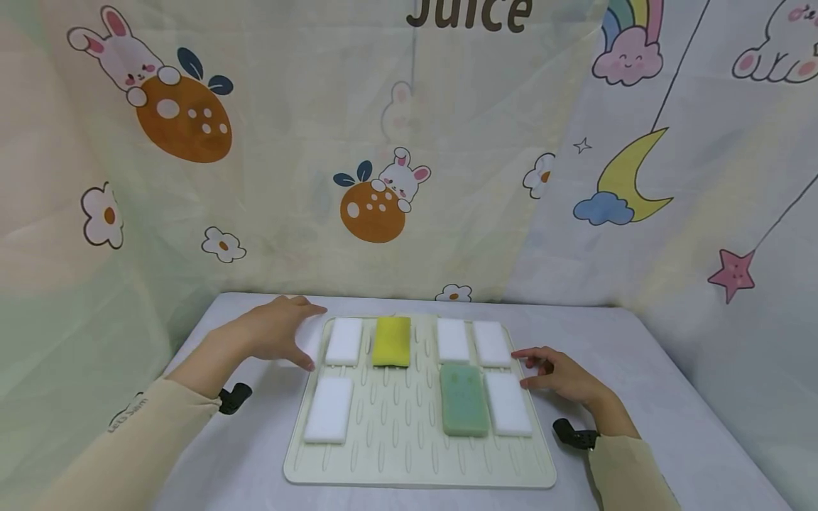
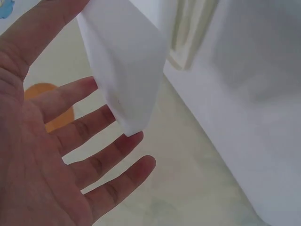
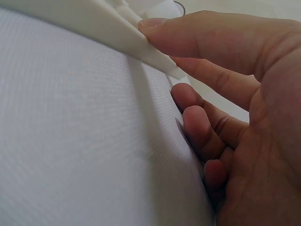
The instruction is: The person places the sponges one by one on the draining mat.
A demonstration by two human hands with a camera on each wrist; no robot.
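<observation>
A cream ribbed mat (image 1: pixel 409 465) lies on the table with white sponges, a yellow sponge (image 1: pixel 391 342) and a green sponge (image 1: pixel 464 399) on it. My left hand (image 1: pixel 275 332) is beside the mat's back left corner, thumb and fingers spread. In the left wrist view, that hand pinches a white sponge (image 2: pixel 127 61) between its thumb and fingertips; against the white cloth it hardly shows from above. At the mat's right edge, my right hand (image 1: pixel 562 372) touches the rim (image 3: pixel 108 33) with thumb and index finger, the other fingers loosely curled.
White sponges stand at back left (image 1: pixel 345 341), front left (image 1: pixel 329 410) and front right (image 1: pixel 509 404), with two more at the back right. A white cloth covers the table (image 1: pixel 652 397). Behind hangs a printed curtain (image 1: pixel 287 177).
</observation>
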